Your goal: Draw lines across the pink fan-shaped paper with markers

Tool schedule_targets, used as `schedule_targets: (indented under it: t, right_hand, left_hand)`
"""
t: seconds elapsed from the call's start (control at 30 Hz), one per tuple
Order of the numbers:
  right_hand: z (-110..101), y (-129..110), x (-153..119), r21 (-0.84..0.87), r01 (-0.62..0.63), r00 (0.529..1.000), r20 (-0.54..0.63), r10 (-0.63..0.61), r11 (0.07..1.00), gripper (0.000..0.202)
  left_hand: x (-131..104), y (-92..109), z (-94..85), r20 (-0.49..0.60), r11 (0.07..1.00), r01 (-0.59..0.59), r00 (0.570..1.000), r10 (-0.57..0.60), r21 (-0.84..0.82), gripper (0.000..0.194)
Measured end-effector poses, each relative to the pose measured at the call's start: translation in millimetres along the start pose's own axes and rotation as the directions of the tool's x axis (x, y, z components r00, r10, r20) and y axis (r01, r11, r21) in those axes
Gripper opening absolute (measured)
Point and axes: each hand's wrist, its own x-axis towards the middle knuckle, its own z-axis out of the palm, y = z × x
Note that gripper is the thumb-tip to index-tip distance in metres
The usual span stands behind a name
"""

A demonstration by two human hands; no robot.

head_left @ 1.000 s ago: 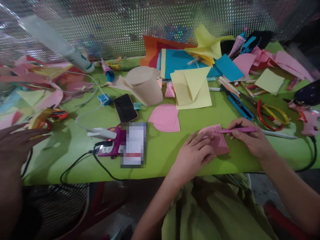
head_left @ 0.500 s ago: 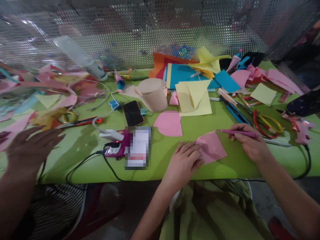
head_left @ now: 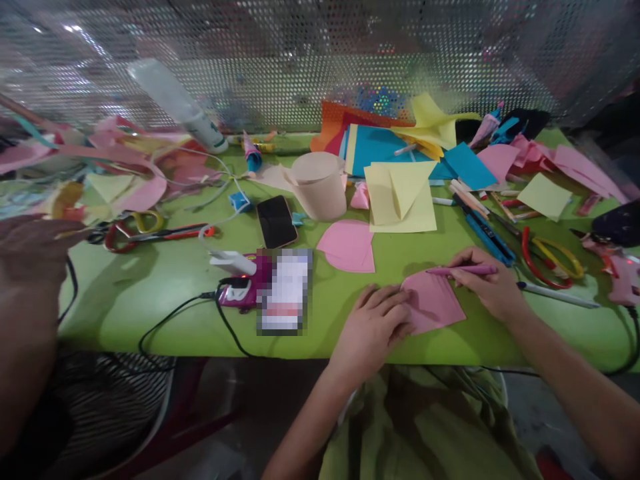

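Note:
On the green tabletop lies a pink sheet piece with one rounded edge, paper or felt. My left hand rests on its left side, fingers lying flat and pressing it down. A pink pen is gripped in my right hand, its tip touching the top edge of the piece. Up and to the left are more pink cut pieces with a curved outline. Behind them, a stack of pale yellow squares has a folded triangle on top.
Left of me are a phone with a blurred screen, a dark phone, a purple power strip and a beige roll. Scissors, a blue cutter and a pink glue gun lie right. Another person's hand is far left.
My right hand has brought the pen left and onto the pink piece's top edge. My left hand stays on the piece. The other person's hand has moved left, and the view has shifted slightly.

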Motion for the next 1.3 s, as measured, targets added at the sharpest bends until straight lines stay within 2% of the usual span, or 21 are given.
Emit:
schedule_targets:
  t: [0.3,0.6,0.8,1.07,1.3]
  right_hand:
    - [-2.0,4.1,-0.8,-0.074,0.010,1.000,-0.005,-0.010,0.997,0.021]
    - [-0.5,6.2,-0.4,-0.084,0.028,1.000,0.000,-0.028,0.996,0.019]
    - [-2.0,6.2,-0.1,-0.104,0.017,1.000,0.020,-0.015,0.994,0.019]
    - [-1.7,0.4,-2.1,-0.085,0.036,0.999,0.014,-0.035,0.996,0.018]
    - [-4.9,-2.9,-10.1,-0.040,0.023,0.998,0.059,-0.021,0.999,0.014]
  left_hand:
    - [0.1,0.6,-0.3,-0.010,0.999,-0.019,1.000,0.020,0.040,0.020]
    - [17.8,3.7,-2.3,0.003,0.996,0.003,1.000,-0.004,0.090,0.024]
    - [18.5,2.0,0.8,-0.002,0.997,0.020,1.000,-0.020,0.069,0.022]
    - [18.4,0.8,2.4,0.002,0.997,0.037,0.999,-0.037,0.064,0.016]
    - [18.5,-0.6,3.1,-0.004,0.996,0.037,0.999,-0.037,0.078,0.019]
